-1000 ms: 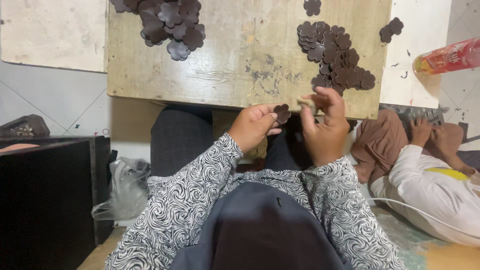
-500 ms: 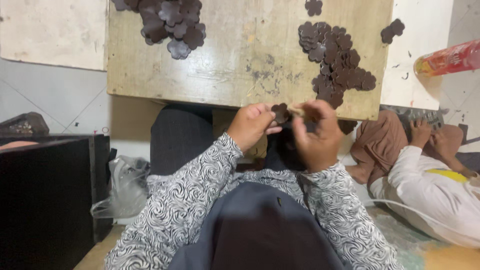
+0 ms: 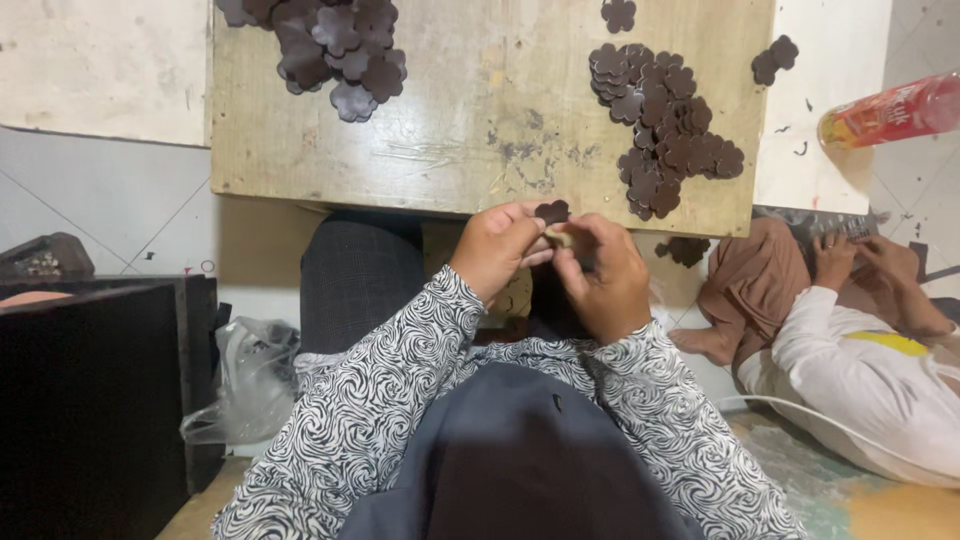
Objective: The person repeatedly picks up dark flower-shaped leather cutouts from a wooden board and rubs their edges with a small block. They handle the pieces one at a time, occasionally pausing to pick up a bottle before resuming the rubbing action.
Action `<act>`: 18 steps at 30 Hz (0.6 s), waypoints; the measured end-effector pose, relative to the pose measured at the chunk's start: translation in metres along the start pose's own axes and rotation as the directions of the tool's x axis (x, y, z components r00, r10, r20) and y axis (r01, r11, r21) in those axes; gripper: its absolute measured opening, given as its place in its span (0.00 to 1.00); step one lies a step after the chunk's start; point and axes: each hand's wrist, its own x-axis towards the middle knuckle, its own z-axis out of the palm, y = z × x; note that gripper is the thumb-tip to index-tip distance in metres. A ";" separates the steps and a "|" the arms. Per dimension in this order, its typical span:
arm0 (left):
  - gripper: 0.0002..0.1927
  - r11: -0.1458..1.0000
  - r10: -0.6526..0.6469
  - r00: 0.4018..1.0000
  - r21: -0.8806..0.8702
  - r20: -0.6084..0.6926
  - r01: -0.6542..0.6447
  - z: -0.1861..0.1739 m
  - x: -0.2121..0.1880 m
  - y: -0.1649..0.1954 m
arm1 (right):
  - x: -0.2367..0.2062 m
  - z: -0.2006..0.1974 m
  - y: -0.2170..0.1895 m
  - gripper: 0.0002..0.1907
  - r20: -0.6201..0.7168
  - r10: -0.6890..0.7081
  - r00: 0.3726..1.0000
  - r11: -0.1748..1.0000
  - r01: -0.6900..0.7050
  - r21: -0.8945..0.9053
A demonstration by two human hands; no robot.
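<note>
The left hand (image 3: 497, 243) and the right hand (image 3: 603, 275) met just below the near edge of the wooden surface (image 3: 470, 150), fingers curled in toward each other. Between them sat a small dark flower-shaped cutout (image 3: 552, 211), pinched at its lower edge and standing up above the fingertips, so that most of its lobed outline showed. The left hand's thumb and forefinger were closed on it from the left; the right hand's fingers were bent around something pale just under the piece, though what that was could not be made out. The cutout lay roughly midway between the two hands, a little nearer the left. It had no long axis to speak of, being about as wide as tall.

Outward from there, up and to the right on the surface, lay a heap of the same dark cutouts (image 3: 665, 120), nearer the right hand than the left. A second heap (image 3: 325, 45) lay at the far left corner, well apart from both hands. To the right, another person (image 3: 870, 340) in a white sleeve sat on the floor, and a red plastic bottle (image 3: 885, 112) lay beyond them.
</note>
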 end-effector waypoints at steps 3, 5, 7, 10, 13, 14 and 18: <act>0.16 0.998 0.015 1.000 -0.069 0.007 -0.014 -0.005 0.001 0.000 | 0.007 0.000 0.006 0.20 -0.068 0.099 0.993 0.991 -0.104 -0.082; 0.16 0.998 0.001 1.000 -0.056 -0.002 -0.001 -0.007 0.001 -0.003 | 0.005 0.001 0.007 0.20 -0.110 0.127 0.986 0.991 -0.131 -0.030; 0.16 0.999 0.023 1.000 -0.048 0.015 -0.022 -0.006 0.003 -0.005 | 0.000 0.002 0.008 0.19 -0.136 0.072 0.988 0.991 -0.055 0.121; 0.15 0.996 0.045 0.998 -0.074 0.038 -0.042 -0.004 0.002 -0.006 | -0.007 0.005 0.010 0.20 0.001 -0.129 0.992 0.991 0.129 0.030; 0.17 0.995 0.012 0.999 -0.102 0.032 -0.008 -0.003 -0.001 0.002 | 0.000 0.006 0.019 0.19 -0.068 0.038 0.997 0.977 -0.052 -0.208; 0.17 0.996 -0.003 1.000 -0.091 0.027 0.006 -0.003 -0.002 0.004 | 0.003 0.005 0.021 0.19 -0.102 0.104 0.989 0.994 -0.106 -0.011; 0.17 0.994 0.015 0.999 0.108 -0.033 -0.011 0.000 -0.002 0.005 | 0.006 0.000 0.017 0.21 -0.106 0.251 0.962 0.877 -0.180 0.445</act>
